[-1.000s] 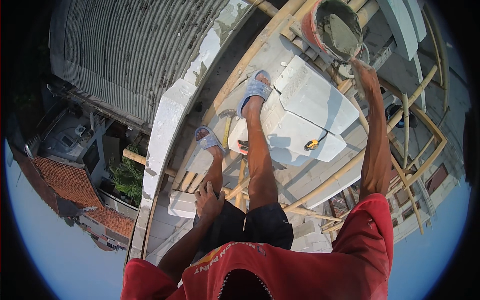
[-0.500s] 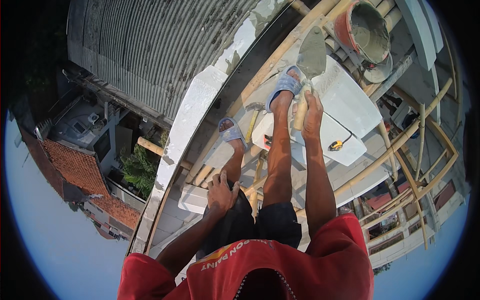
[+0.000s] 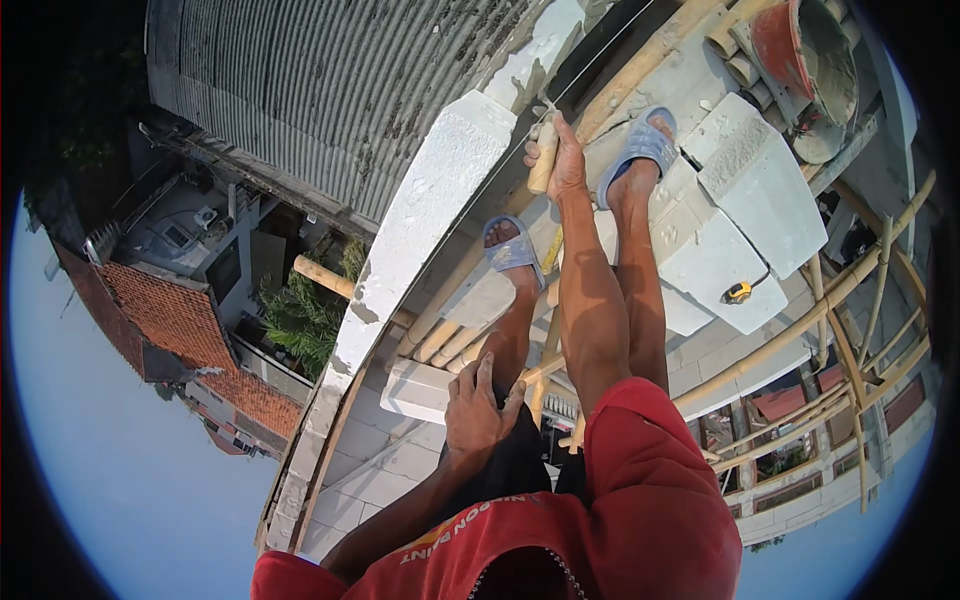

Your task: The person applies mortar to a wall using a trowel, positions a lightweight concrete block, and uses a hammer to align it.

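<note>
My right hand [image 3: 567,165] is wrapped round the pale wooden handle of a trowel [image 3: 543,160], held beside the white block wall [image 3: 440,170]. The trowel's blade, toward the wall top, hardly shows from this angle. Grey mortar [image 3: 530,75] is smeared along the wall's edge near it. My left hand [image 3: 475,415] rests on my left knee, fingers spread and holding nothing. My feet, in blue-grey sandals [image 3: 640,150], stand on the scaffold between the wall and several white blocks [image 3: 760,185].
A red bucket [image 3: 782,45] with grey mortar inside stands at the far right. A yellow tape measure [image 3: 738,292] lies on a white block. Bamboo poles [image 3: 760,345] rail the scaffold's right side. Past the wall are a corrugated roof [image 3: 320,100] and a drop to lower houses.
My right hand has carried the trowel leftward from above the blocks, where its mortar-covered blade faced up, to the wall. My left hand stays on my knee. The view has shifted.
</note>
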Demonstrator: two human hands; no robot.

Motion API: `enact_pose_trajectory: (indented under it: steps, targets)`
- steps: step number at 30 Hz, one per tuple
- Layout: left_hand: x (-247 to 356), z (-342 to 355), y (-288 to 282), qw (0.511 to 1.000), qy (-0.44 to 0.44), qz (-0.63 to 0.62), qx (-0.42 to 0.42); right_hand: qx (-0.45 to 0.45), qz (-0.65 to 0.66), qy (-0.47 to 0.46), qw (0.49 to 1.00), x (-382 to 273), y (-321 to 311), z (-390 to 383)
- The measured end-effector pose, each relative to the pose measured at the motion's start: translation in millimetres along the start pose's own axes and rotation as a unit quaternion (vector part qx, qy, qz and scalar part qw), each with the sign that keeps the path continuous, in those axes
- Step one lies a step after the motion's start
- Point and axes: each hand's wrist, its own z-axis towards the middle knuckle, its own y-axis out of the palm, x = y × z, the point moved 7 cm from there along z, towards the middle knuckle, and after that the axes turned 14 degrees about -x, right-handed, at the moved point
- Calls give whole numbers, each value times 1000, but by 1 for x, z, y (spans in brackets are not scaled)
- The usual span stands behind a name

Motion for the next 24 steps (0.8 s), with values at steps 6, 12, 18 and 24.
enact_pose_trajectory:
  steps: [6,12,18,24]
  targets:
    - [-6,1,-1,1000,-11,9,-1,36,-50,-1,998,22,-3,6]
    - [-2,3,-5,999,-38,9,-23,63,-62,21,996,25,-6,-13]
    - [1,5,-5,999,-25,23,-11,85,-50,47,994,36,-19,-41]
    - [1,2,-3,999,-31,25,-16,92,-69,89,989,42,-21,-44]
